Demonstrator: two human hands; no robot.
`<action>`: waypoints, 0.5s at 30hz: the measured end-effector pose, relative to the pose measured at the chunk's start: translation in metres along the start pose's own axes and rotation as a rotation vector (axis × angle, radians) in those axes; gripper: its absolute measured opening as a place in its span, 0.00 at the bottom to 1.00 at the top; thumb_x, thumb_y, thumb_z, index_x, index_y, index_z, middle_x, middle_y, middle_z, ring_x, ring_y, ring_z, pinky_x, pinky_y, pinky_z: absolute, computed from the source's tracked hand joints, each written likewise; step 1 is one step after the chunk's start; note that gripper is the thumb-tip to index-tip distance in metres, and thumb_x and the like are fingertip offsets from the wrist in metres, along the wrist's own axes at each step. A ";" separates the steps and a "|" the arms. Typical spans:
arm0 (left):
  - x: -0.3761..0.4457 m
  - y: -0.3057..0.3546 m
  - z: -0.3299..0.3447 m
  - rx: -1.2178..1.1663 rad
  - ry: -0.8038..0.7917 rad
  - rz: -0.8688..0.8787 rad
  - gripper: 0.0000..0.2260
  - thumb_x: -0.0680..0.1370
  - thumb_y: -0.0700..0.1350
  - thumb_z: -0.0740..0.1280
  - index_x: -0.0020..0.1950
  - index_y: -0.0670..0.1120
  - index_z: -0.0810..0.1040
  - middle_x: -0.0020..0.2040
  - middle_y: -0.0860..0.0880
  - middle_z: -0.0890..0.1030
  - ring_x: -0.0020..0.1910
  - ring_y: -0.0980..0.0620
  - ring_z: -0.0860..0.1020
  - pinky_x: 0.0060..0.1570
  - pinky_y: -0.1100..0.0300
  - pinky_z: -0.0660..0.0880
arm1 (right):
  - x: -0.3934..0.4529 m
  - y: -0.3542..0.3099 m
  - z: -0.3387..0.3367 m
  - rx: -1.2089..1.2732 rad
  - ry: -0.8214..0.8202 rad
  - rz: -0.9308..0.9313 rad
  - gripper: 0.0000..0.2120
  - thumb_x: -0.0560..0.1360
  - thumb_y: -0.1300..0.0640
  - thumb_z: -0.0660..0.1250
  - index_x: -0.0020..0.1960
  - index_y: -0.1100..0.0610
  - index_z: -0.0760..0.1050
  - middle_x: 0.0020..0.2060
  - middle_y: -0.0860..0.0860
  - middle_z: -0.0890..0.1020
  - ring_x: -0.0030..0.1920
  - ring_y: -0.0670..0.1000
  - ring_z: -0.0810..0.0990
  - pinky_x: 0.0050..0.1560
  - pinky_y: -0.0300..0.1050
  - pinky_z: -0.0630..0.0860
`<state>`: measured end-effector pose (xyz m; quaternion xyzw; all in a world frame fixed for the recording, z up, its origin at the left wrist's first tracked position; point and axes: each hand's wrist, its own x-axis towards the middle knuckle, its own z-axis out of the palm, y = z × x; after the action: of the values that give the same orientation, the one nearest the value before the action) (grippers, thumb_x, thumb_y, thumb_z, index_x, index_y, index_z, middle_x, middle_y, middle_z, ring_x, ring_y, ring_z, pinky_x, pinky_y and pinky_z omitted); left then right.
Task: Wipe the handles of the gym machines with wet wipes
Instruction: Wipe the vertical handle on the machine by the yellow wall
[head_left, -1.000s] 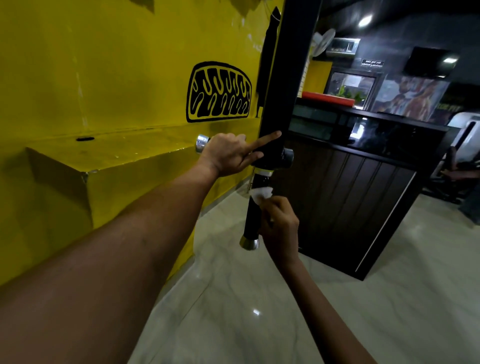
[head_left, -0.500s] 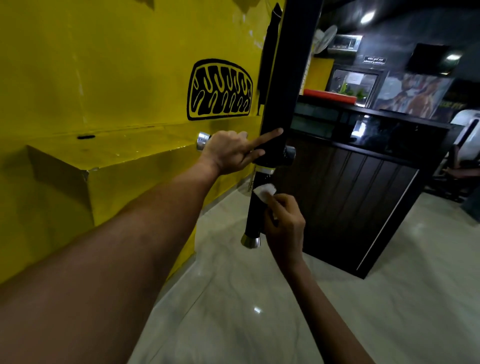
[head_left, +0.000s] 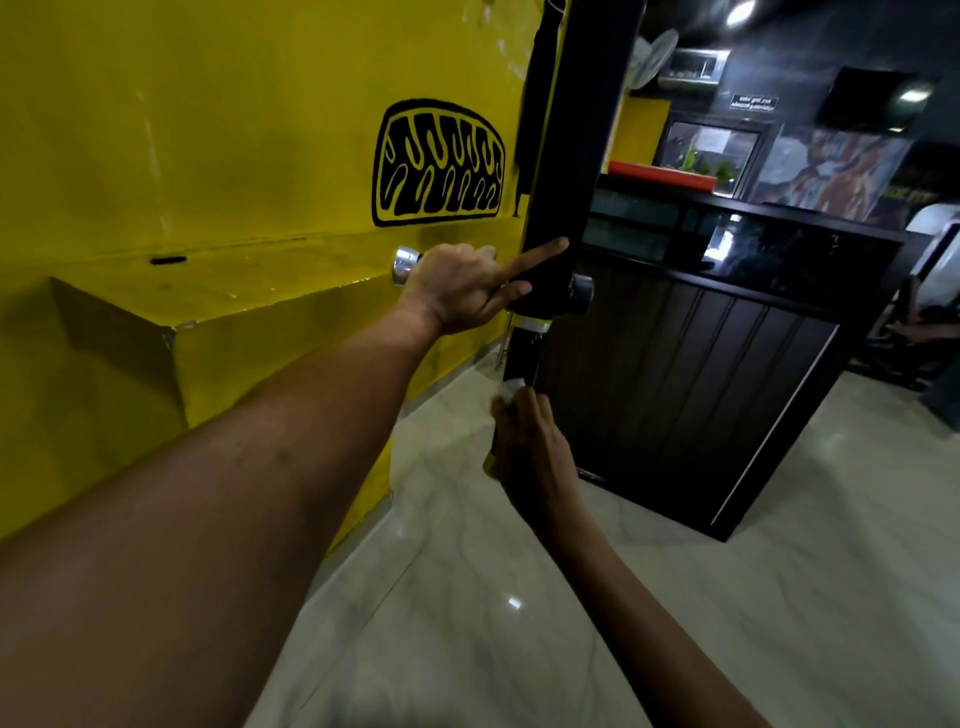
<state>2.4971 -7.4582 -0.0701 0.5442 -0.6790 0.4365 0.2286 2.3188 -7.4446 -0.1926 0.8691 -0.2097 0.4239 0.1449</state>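
Two hands work beside a big yellow wall. A black machine post stands at twelve o'clock. The left hand grips a side handle, one finger pointing. At six o'clock from it, the right hand wraps a white wipe around the lower handle.

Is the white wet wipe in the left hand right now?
No, the white wet wipe is held by the right hand against the black vertical handle.
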 end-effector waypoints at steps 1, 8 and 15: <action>0.000 0.000 0.000 0.001 0.003 -0.001 0.23 0.81 0.61 0.37 0.74 0.56 0.51 0.29 0.43 0.71 0.23 0.48 0.69 0.25 0.62 0.61 | 0.008 0.000 -0.008 0.106 0.028 0.055 0.23 0.63 0.69 0.75 0.53 0.59 0.69 0.47 0.60 0.72 0.40 0.56 0.74 0.31 0.45 0.77; 0.000 0.000 -0.001 0.008 0.001 0.005 0.23 0.81 0.61 0.37 0.74 0.55 0.51 0.30 0.42 0.72 0.24 0.47 0.70 0.26 0.61 0.60 | 0.047 0.013 -0.011 -0.072 0.129 0.004 0.23 0.61 0.72 0.73 0.56 0.67 0.74 0.45 0.61 0.77 0.39 0.56 0.74 0.32 0.45 0.78; -0.001 0.000 -0.002 -0.015 -0.011 -0.024 0.23 0.80 0.62 0.36 0.74 0.58 0.48 0.31 0.42 0.72 0.25 0.49 0.66 0.26 0.60 0.61 | -0.019 0.006 0.006 0.091 -0.030 -0.029 0.27 0.61 0.70 0.73 0.60 0.63 0.74 0.55 0.54 0.67 0.44 0.51 0.71 0.32 0.43 0.79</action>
<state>2.4973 -7.4562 -0.0701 0.5530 -0.6768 0.4257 0.2343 2.3090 -7.4478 -0.2107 0.8842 -0.1795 0.4175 0.1081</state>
